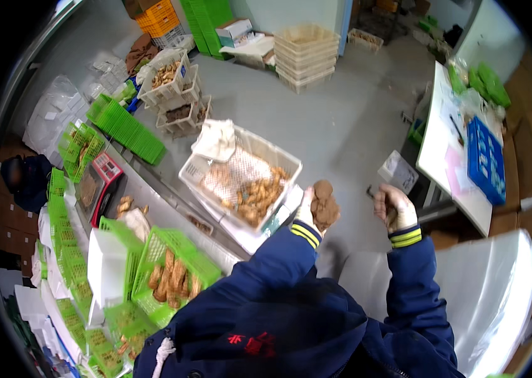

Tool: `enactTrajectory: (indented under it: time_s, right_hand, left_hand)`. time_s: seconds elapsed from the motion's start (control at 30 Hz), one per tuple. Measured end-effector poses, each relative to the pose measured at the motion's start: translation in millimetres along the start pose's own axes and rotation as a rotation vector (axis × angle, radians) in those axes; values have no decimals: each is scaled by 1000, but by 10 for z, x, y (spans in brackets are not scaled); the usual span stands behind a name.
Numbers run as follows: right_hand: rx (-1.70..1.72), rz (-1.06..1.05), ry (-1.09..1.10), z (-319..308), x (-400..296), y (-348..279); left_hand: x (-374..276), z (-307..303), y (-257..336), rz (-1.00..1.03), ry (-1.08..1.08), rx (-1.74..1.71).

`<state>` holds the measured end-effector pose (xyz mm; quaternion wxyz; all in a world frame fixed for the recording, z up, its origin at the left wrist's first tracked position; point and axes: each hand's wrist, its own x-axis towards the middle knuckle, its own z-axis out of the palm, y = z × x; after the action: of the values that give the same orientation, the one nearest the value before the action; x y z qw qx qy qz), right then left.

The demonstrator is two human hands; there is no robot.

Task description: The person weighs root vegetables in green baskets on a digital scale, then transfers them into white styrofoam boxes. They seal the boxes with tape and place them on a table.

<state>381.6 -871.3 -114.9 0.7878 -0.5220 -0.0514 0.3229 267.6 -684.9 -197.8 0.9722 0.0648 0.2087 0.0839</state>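
Observation:
My left hand (307, 206) holds a lumpy brown piece (325, 205), rounded at its top, just right of the white crate. My right hand (394, 206) is raised further right with its fingers curled; a small dark hooked thing (370, 191) shows beside them, and whether the hand grips it is unclear. The white plastic crate (242, 176) holds many small tan, mushroom-like pieces (261, 197), a mesh sheet (233, 172) and a whitish cloth (216, 141) over its far left corner. A green plastic basket (204, 257) with long brown mushroom-like pieces (171, 279) stands at lower left.
A metal worktop (171, 208) carries a red-framed scale (100, 189) and green baskets. Stacked white crates (306, 59) and filled crates (166, 78) stand on the floor. At right is a white table (440, 141) with a blue tray (485, 160). A person (27, 182) is at far left.

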Motion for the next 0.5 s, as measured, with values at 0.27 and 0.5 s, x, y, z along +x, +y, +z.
enactTrajectory:
  time_s: [0.27, 0.5]
  right_hand:
    - [103, 146, 164, -1464, 1077, -244]
    - [-173, 199, 157, -1163, 2562, -1127]
  left_hand:
    - [1660, 880, 178, -142, 126, 18]
    - [3168, 1430, 269, -12, 12, 451]
